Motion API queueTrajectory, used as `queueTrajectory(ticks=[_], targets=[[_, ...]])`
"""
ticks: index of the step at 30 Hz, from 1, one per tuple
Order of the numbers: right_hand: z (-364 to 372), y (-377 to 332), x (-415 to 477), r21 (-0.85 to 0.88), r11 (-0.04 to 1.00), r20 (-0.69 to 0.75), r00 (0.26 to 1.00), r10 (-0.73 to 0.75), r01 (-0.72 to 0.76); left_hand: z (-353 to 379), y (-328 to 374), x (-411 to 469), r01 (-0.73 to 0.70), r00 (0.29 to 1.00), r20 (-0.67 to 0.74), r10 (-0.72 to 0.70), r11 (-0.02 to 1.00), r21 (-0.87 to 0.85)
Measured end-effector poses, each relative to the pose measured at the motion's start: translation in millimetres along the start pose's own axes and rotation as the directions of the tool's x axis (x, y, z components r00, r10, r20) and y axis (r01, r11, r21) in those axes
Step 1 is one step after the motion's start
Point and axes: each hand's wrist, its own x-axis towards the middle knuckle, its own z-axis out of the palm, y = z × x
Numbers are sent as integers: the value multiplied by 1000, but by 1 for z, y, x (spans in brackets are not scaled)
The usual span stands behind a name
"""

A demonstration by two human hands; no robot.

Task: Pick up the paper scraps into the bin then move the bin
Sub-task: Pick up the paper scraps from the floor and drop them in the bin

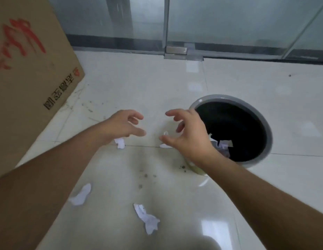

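A round grey bin with a black inside stands on the pale tiled floor at the right, and crumpled paper lies in it. White paper scraps are scattered on the floor: one under my left hand, one partly hidden by my right thumb, one lower left, a longer one near the bottom. My left hand hovers open, fingers curled, holding nothing. My right hand hovers open beside the bin's left rim, also empty.
A large cardboard box with red and black print stands at the left. Glass partitions with a metal door fitting run along the back. Small dirt specks mark the floor in the middle.
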Motion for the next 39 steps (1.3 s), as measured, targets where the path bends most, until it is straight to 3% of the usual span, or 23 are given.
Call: queueTrajectory(ticks=[2,4,8,10,13,16,22,26,28,33,39], targets=[[51,4,-24,29,999,126,991,-32,29,-19,-73,-20,184,983,-31,-182,962,202],[94,21,-52,5,1000,256,966,23,-25,-27,-143,-47,330,936,-32,-350,845,420],[153,68,-105,-139,958,463,839,288,-252,-18,-235,-92,475,836,-32,-547,694,541],[172,82,-128,-235,927,553,744,376,-293,-5,-261,-104,495,818,-41,-574,666,558],[191,90,-151,-339,893,650,613,449,-295,20,-282,-107,495,838,-59,-542,712,498],[203,91,-162,-407,872,652,582,486,-272,59,-277,-106,443,883,-40,-468,801,402],[217,102,-164,-349,873,528,699,483,-340,141,-240,-105,279,929,108,-353,863,422],[216,98,-155,-249,879,525,706,475,-406,174,-204,-95,133,962,205,-183,963,233],[212,97,-145,-210,895,494,747,445,-394,171,-188,-89,83,976,186,-115,982,172],[189,65,-83,-88,946,385,865,321,-312,114,-148,-60,39,994,87,-68,951,308],[101,4,40,-31,990,128,982,140,-137,27,-16,-14,-116,981,-116,154,953,279]])
